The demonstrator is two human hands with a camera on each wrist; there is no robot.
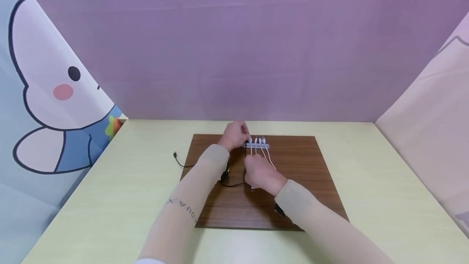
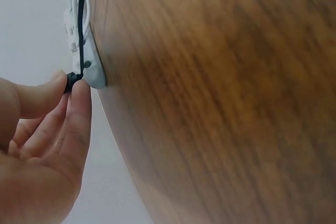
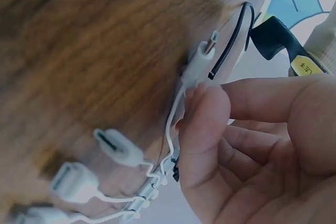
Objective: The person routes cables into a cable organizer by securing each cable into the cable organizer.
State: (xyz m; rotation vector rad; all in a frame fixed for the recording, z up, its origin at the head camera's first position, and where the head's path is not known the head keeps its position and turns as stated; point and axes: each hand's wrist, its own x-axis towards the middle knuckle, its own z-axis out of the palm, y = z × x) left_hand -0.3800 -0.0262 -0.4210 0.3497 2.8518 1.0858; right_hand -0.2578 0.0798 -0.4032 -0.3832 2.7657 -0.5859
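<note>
My left hand [image 1: 233, 135] is at the far edge of the brown board [image 1: 293, 182], at the left end of a pale cable holder [image 1: 266, 146]. Between thumb and forefinger it pinches a small black plug [image 2: 69, 83]; a black cable [image 2: 81, 22] runs from it along the holder's end slot. Nearer to me, my right hand [image 1: 261, 173] pinches the black cable [image 3: 231, 43] with thumb and fingers. A white USB-C connector [image 3: 198, 64] lies beside its fingertips. Several white cables [image 1: 270, 157] sit in the holder's other slots, their connectors [image 3: 76, 182] lying on the board.
The black cable's other connector [image 1: 175, 155] lies on the pale table [image 1: 110, 190], left of the board. A purple backdrop [image 1: 249, 64] rises behind the table, with printed cloth [image 1: 47, 72] on the left. Each forearm wears a wrist strap.
</note>
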